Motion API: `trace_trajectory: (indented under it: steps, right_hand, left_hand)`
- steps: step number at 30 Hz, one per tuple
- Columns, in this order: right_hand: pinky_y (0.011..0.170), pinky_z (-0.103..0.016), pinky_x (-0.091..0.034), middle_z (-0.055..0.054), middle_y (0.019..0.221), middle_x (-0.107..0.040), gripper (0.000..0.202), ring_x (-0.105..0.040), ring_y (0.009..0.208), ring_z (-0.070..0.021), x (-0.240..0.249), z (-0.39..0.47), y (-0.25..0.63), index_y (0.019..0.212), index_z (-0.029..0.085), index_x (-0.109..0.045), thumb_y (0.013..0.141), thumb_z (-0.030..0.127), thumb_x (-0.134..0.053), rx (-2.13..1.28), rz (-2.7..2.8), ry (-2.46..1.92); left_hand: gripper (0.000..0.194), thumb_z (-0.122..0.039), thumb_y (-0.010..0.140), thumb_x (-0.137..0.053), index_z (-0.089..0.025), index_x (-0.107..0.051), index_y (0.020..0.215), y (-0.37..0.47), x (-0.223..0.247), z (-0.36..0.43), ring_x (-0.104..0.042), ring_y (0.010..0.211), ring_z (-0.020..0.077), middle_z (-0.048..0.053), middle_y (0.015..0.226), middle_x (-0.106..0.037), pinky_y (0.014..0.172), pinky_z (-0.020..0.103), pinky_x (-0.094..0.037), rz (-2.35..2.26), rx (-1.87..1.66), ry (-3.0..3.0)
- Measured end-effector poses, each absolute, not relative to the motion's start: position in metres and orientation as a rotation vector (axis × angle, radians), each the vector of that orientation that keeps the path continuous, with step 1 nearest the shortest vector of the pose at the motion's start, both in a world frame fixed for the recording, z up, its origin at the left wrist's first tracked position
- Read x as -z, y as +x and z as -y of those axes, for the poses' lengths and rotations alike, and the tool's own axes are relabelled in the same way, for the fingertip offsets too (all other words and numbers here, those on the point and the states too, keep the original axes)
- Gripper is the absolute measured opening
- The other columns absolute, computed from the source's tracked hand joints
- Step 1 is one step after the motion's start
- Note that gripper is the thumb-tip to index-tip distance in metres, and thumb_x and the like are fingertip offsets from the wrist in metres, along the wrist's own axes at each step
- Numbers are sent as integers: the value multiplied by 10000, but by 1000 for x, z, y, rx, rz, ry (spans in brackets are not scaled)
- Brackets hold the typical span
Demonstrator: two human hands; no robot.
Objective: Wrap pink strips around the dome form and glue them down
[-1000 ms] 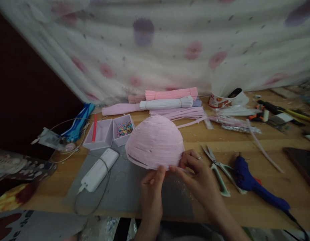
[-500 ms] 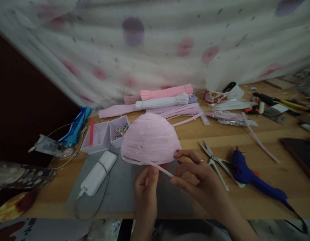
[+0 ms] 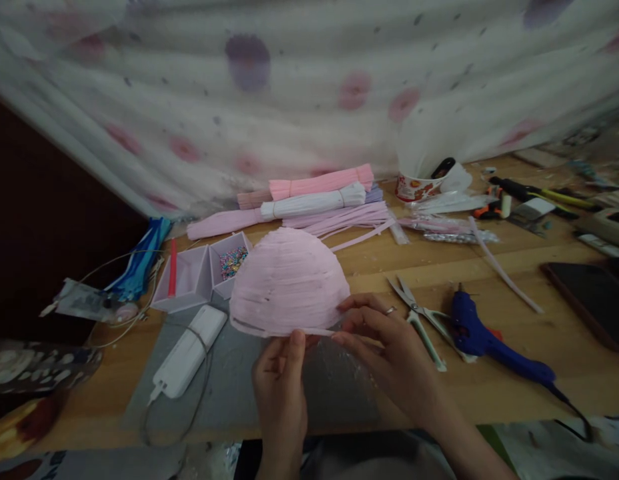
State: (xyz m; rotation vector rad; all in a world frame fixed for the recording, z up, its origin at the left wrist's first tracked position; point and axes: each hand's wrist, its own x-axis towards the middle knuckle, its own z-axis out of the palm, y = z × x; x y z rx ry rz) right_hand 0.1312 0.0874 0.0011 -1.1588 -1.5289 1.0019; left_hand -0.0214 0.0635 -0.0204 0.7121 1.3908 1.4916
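Observation:
A pale pink, dome-shaped piece (image 3: 292,283) built of rows of strips is held up over the grey mat (image 3: 334,393). My left hand (image 3: 282,383) pinches its lower edge, thumb on the front. Along that edge runs a loose-ended pink strip (image 3: 317,331). My right hand (image 3: 384,347), with a ring on one finger, grips the strip's right end between thumb and fingers. Its upper fingertips touch the dome's right side. To the right of this hand lie open scissors (image 3: 417,310) and a blue glue gun (image 3: 489,340).
Bundles of pink and white strips (image 3: 314,200) lie at the back. On the left are a box (image 3: 187,280) with colourful beads in one compartment, and a white power bank (image 3: 189,350) with a cable. A paper cup (image 3: 419,187) and a dark phone (image 3: 587,303) are at right.
The strip's right end has come up from slanting below the dome to lying along its lower edge, as my right hand moved up. The whole view has shifted slightly.

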Motion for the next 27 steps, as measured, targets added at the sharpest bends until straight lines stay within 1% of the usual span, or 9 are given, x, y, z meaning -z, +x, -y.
trace_trajectory:
  steps: [5, 10, 13, 17, 22, 25, 27]
  right_hand:
    - [770, -321, -548, -49, 1048, -571, 139, -629, 945, -199, 3, -91, 130, 796, 227, -639, 918, 290, -658, -1023, 1543, -1145]
    - [757, -311, -559, -45, 1028, -569, 146, -636, 949, -197, 8, -94, 127, 811, 227, -625, 934, 303, -650, -1045, 1543, -1130]
    - [763, -322, -559, -45, 1007, -570, 160, -636, 929, -197, 9, -95, 125, 819, 227, -630, 945, 325, -636, -1030, 1555, -1130]
    - [764, -325, -540, -42, 984, -582, 170, -621, 920, -196, 10, -99, 125, 813, 227, -640, 944, 334, -639, -969, 1593, -1130]
    - [735, -318, -494, -20, 908, -593, 150, -610, 858, -188, 11, -103, 127, 786, 219, -635, 898, 288, -709, -933, 1621, -1126]
    - [756, -323, -471, -18, 918, -594, 138, -605, 861, -185, 10, -104, 127, 782, 217, -635, 893, 250, -709, -927, 1634, -1131]
    - [757, -319, -462, -17, 919, -593, 127, -602, 864, -184, 10, -104, 127, 784, 216, -632, 886, 229, -706, -917, 1627, -1127]
  left_hand:
    - [302, -473, 695, -838, -188, -742, 662, -19, 15, -65, -711, 615, 198, 35, 641, -759, 660, 307, -557, -1380, -1547, 620]
    - [237, -417, 730, -822, -196, -747, 691, -18, 15, -66, -723, 641, 190, 26, 669, -774, 672, 297, -555, -1434, -1580, 638]
    - [238, -416, 725, -823, -203, -733, 668, -17, 16, -67, -715, 622, 181, 16, 651, -768, 654, 290, -553, -1434, -1621, 634]
    - [248, -428, 723, -825, -203, -731, 679, -18, 16, -67, -702, 607, 166, 9, 642, -758, 629, 273, -540, -1436, -1627, 631]
    - [277, -445, 740, -808, -189, -714, 695, -20, 13, -69, -688, 604, 166, 4, 629, -734, 595, 267, -528, -1438, -1615, 636]
    - [262, -422, 716, -828, -191, -707, 704, -18, 10, -70, -701, 598, 173, 2, 638, -737, 631, 292, -559, -1368, -1647, 591]
    - [221, -377, 705, -845, -201, -716, 741, -17, 10, -71, -718, 649, 166, 3, 691, -759, 678, 281, -567, -1342, -1664, 593]
